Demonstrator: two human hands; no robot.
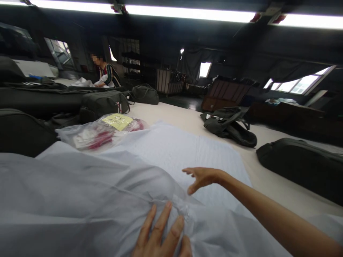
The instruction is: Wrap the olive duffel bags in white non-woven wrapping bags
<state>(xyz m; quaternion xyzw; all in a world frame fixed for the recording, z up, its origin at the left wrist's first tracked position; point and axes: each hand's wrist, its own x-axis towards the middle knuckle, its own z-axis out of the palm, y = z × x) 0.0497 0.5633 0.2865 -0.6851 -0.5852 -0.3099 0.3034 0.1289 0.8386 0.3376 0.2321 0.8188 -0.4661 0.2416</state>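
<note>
A large sheet of pale grey-white fabric (88,185) lies bunched and wrinkled across the near side of the table. My left hand (163,233) rests on it, fingers spread over the creases, gripping nothing. Reaching in from the right, my right hand (203,177) hovers by the fabric's folded edge with thumb and fingers apart, holding nothing. Beneath and beyond it stretches a flat, bluish-white sheet (198,150) with fine lines. Left of that sheet sits a clear plastic bag (83,138) of red and white pieces, with a handwritten yellow label (117,121) on top.
Dark bags crowd the table's left side, including a handled bag (105,103). Two more dark items, a limp bag (229,125) and a rounded bag (300,164), lie on the right of the cream tabletop (171,111). A person (109,73) handles white material farther back.
</note>
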